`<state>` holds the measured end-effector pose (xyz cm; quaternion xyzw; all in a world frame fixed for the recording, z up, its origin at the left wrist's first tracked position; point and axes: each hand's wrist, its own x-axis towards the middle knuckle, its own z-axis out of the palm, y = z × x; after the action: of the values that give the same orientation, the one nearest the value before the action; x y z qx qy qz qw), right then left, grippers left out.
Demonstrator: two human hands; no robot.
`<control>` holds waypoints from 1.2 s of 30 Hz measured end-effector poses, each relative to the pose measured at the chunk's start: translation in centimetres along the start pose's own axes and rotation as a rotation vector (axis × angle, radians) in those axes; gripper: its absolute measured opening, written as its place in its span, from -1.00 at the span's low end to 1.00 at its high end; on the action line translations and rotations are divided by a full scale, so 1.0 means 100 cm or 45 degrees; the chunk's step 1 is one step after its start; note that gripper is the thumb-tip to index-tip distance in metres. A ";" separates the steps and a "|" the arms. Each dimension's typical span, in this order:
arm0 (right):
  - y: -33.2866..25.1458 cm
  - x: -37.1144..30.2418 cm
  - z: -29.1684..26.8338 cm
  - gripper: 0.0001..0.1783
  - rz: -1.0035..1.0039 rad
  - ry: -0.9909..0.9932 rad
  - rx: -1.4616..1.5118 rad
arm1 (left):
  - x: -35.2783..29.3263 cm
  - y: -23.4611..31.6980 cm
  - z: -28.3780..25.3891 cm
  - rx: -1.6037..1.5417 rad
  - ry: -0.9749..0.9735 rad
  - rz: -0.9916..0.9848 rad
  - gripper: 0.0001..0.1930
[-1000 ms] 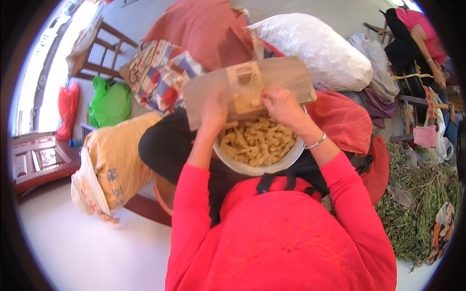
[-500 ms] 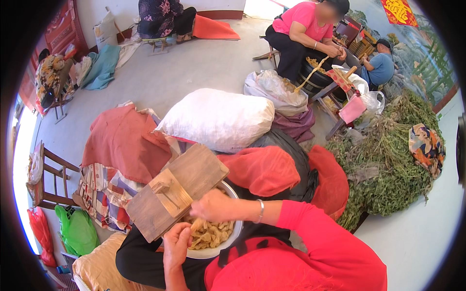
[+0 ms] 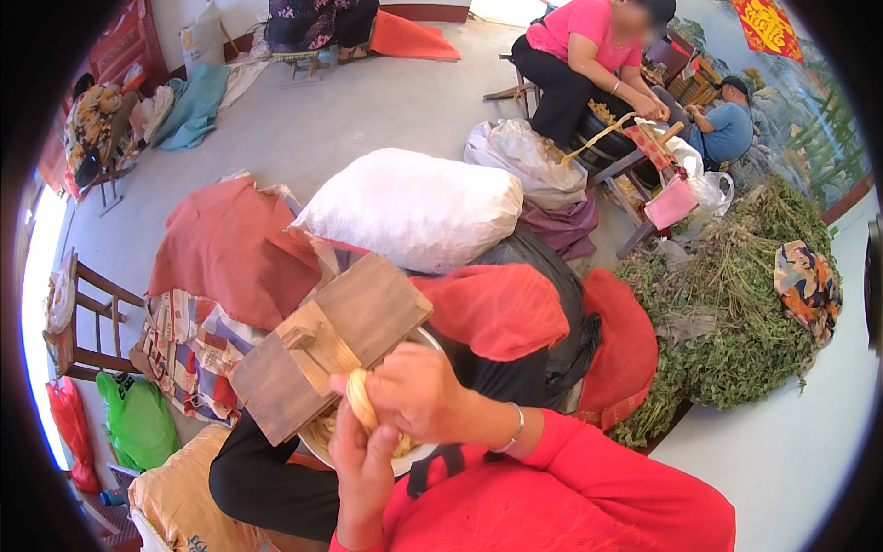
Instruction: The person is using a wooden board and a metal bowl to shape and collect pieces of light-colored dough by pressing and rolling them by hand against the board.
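Note:
A pale yellow strip [image 3: 361, 399], bent into a loop, is between my two hands. My left hand [image 3: 361, 465], fingers pointing up, pinches it from below. Closed on the loop from the right is my right hand [image 3: 418, 391], with a metal bangle on its wrist. Just beyond the hands lies a dark wooden board [image 3: 382, 299] with a lighter wooden piece and a peg on top. It rests across a white basin [image 3: 317, 450] on my lap. Yellowish strips in the basin are mostly hidden by my hands and the board.
Ahead lie a stuffed white sack [image 3: 414, 207], a red-brown cloth [image 3: 235, 253] and a red cloth [image 3: 497, 313]. A heap of green plants [image 3: 727, 322] spreads at the right. A wooden chair [image 3: 92, 317] stands at the left. Another person in pink [image 3: 584, 41] handles a long strip.
My hands have come up from the basin and closer together, with the yellow strip now looped between them. The person in pink has barely moved.

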<state>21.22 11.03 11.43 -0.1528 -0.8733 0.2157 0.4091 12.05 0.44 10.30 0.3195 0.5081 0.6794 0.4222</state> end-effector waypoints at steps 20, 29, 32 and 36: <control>0.070 -0.108 0.087 -0.77 1.579 -0.516 2.031 | -0.005 -0.096 -0.057 1.000 -0.048 0.394 -0.68; 0.056 -0.075 0.078 -0.93 0.573 -0.147 0.552 | 0.021 -0.115 -0.059 0.541 0.091 -0.226 -0.74; 0.057 -0.065 0.075 -0.94 0.691 -0.016 0.619 | 0.008 -0.113 -0.060 -0.057 0.049 -0.518 -0.68; 0.070 -0.073 0.080 -0.92 0.818 0.047 0.823 | -0.031 -0.106 -0.070 -0.037 0.012 -0.623 -0.65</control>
<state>20.17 11.80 -1.41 -0.2845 -0.6621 0.5904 0.3636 10.03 -3.96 -1.80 0.1777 0.5625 0.5654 0.5765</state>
